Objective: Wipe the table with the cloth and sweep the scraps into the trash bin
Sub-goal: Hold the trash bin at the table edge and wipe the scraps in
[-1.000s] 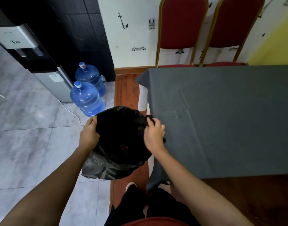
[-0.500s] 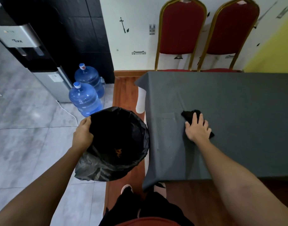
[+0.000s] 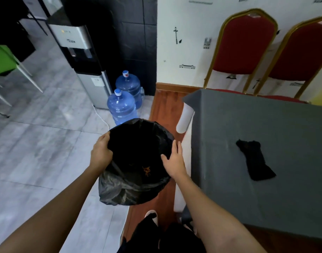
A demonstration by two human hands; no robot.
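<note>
Nearest us, our two forearms reach forward over dark trousers and a white shoe [image 3: 150, 215] on the wooden floor strip. Our left hand [image 3: 101, 155] curls over the left rim of the trash bin [image 3: 120, 190], its grip clamped on the black liner there. Our right hand [image 3: 174, 162] rests against the bin's right rim with fingers spread, its grip apart and not closed on anything. The bin sits between our hands, just beside the counter's left edge, lined with a black bag; inside, near the bottom, we see a small orange scrap [image 3: 146, 171], and the rest of the interior is too dark to read. To the right, the counter [image 3: 248, 121] is covered by a grey sheet, and the black cloth [image 3: 255, 160] lies crumpled on it, well apart from both hands. Farther off, two blue water jugs [image 3: 122, 108] stand on the tiled floor beside a water dispenser [image 3: 80, 52]. Two red chairs [image 3: 246, 46] stand behind the counter against the white wall.
</note>
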